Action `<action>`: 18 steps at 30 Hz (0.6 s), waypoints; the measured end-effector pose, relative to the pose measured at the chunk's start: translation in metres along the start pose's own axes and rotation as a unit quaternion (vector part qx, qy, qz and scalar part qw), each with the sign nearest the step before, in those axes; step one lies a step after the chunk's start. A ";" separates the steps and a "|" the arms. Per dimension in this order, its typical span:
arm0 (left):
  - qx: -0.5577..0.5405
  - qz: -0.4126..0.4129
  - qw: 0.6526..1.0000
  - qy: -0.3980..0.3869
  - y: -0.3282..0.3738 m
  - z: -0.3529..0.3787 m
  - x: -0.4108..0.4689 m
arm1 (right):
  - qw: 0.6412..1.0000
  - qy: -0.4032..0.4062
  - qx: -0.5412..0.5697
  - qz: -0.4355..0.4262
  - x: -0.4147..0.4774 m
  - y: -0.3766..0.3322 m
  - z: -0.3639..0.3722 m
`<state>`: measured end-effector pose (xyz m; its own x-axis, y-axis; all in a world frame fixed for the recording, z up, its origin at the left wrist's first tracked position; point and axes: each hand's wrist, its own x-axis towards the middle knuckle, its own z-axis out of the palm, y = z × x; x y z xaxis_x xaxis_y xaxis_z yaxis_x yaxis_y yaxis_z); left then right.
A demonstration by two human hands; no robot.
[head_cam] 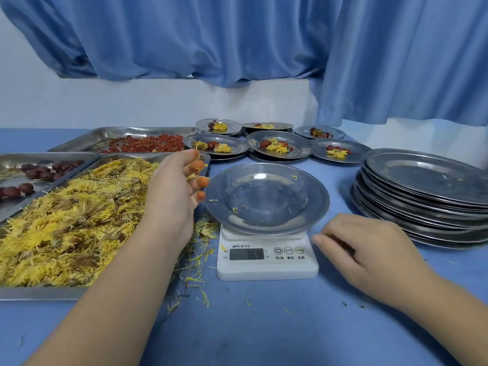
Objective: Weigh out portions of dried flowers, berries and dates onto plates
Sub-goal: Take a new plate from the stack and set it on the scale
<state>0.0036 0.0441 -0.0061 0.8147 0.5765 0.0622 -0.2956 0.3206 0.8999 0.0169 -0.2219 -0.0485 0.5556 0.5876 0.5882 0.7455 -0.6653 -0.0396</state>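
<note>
1. Steel plate (pixel 266 196): sat on the white kitchen scale (pixel 266 268) at frame centre, overhung the platform on both sides, held only a few stray petals.
2. Left hand (pixel 171 191): hovered over the right rim of the flower tray (pixel 39 293), just left of the plate's edge, with fingers loosely curled and tips stained orange. Had petals among the fingertips; could not tell whether pinched or merely clinging.
3. Right hand (pixel 369 249): rested on the blue tablecloth (pixel 264 326) just right of the scale, fingers loosely curled, nothing in them.
4. Dried flowers (pixel 66 228): filled the lower-left tray. Dates (pixel 39 173) and berries (pixel 148 145): lay in trays behind it, rim against rim.
5. Spilled petals (pixel 195 260): littered the narrow gap between tray and scale.
6. Stack of empty plates (pixel 427 204): stood at right, apart from the scale.
7. Filled plates (pixel 298 150): crowded the back, rims overlapping.
8. Open cloth: only along the bottom of the frame.
</note>
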 end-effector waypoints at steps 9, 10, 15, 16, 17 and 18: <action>0.000 0.009 1.000 -0.002 0.000 -0.002 0.001 | 0.990 -0.111 0.076 0.046 0.004 0.001 0.004; 0.000 0.009 1.000 -0.002 0.000 -0.002 0.001 | 0.987 -0.129 0.087 0.039 0.001 0.001 0.004; -0.001 0.007 1.000 0.000 -0.001 -0.003 0.002 | 0.977 -0.190 0.096 0.010 -0.005 -0.002 0.002; 0.001 0.007 1.000 -0.001 -0.001 -0.003 0.002 | 0.976 -0.194 0.095 0.011 -0.004 -0.003 0.001; 0.004 0.008 1.000 -0.003 -0.002 -0.003 0.002 | 0.976 -0.198 0.093 0.012 -0.002 -0.004 0.000; 0.007 0.009 1.000 -0.004 -0.003 -0.004 0.002 | 0.975 -0.202 0.089 0.015 -0.002 -0.006 -0.001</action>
<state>0.0046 0.0475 -0.0098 0.8137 0.5755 0.0816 -0.3031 0.3004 0.9044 0.0113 -0.2191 -0.0489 0.6510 0.7267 0.2196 0.7589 -0.6155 -0.2127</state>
